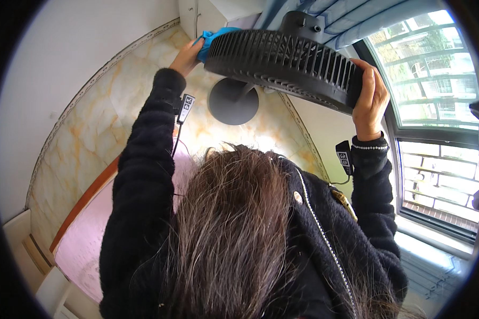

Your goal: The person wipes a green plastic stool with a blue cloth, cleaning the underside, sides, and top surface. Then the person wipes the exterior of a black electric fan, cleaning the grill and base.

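A black fan (282, 61) with a slatted round cage is tilted in front of me, with its motor housing on the far side. At the cage's left rim, my left hand (188, 58) holds a bright blue cloth (215, 38) against the fan; part of the fingers is hidden behind the cloth. Gripping the right rim is my right hand (371, 98), thumb and fingers wrapped over the cage edge. Below the fan, a dark round base (233, 106) with a pole stands on the floor.
To the right are a barred window (426, 80) and blue curtains (351, 24). A pink bed-like surface with a wooden edge (85, 199) lies at lower left, above marble-patterned floor tiles (106, 106). A white cabinet (210, 16) stands at the back.
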Available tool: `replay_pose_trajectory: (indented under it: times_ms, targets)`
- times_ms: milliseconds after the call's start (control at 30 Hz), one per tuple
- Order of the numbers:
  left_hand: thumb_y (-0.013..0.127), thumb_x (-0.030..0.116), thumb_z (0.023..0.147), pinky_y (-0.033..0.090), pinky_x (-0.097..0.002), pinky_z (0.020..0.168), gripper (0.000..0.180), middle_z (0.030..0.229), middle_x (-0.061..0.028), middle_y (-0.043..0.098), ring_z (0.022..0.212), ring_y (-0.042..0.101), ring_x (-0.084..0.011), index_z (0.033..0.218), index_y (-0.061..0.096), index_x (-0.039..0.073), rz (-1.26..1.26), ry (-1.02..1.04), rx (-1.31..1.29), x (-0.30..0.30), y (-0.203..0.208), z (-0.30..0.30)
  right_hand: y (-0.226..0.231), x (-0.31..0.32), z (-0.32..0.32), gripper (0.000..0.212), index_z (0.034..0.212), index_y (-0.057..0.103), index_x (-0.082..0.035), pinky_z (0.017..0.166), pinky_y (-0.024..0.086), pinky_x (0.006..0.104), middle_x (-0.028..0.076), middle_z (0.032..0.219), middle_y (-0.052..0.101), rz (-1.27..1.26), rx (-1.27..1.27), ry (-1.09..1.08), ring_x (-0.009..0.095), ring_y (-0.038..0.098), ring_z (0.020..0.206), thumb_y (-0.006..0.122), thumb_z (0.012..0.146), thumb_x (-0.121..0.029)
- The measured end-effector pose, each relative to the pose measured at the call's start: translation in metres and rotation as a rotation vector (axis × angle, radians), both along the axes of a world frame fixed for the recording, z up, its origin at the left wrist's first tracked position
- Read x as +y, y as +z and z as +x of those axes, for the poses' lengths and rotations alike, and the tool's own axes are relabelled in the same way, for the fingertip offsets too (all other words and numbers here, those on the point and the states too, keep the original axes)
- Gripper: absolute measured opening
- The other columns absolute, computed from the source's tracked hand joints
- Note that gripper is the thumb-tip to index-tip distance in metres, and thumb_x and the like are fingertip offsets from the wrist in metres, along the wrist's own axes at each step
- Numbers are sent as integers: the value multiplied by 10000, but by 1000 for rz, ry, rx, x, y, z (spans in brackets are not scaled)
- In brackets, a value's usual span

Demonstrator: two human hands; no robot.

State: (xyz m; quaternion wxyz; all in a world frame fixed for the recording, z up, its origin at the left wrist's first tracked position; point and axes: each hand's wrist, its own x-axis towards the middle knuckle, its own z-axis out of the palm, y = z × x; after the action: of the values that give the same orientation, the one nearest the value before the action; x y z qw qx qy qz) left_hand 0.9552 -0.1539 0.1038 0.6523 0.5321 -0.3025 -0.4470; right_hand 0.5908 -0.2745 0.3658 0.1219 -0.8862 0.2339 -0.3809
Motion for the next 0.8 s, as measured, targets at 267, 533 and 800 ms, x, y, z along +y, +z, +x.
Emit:
replay_pose_trajectory:
  times_ms: [267,533,800]
  targets:
    - [358,372,1095,504,-557,957,396,1198,-126,656,1069,645,-280,1287,543,80,-41,479,610,-3,-33,-60,8,-26,-23,594,1376,542,-42,1055,418,393,198,1357,553,-17,217,331,337,542,1267,499,1003,-503]
    - [366,289,1095,555,-522,912,357,1163,-130,634,1050,628,-308,1261,534,21,-143,752,450,-9,-9,-100,-7,-47,-47,933,1460,459,-61,928,506,434,197,1156,610,-19,180,409,360,642,1055,692,775,-650]
    - [493,170,1063,595,-373,863,216,1094,-67,634,939,646,-189,1153,599,4,-311,1010,265,-10,108,-200,-12,-57,-47,884,1449,460,-48,774,531,412,144,973,572,-109,101,506,334,636,860,755,712,-436]
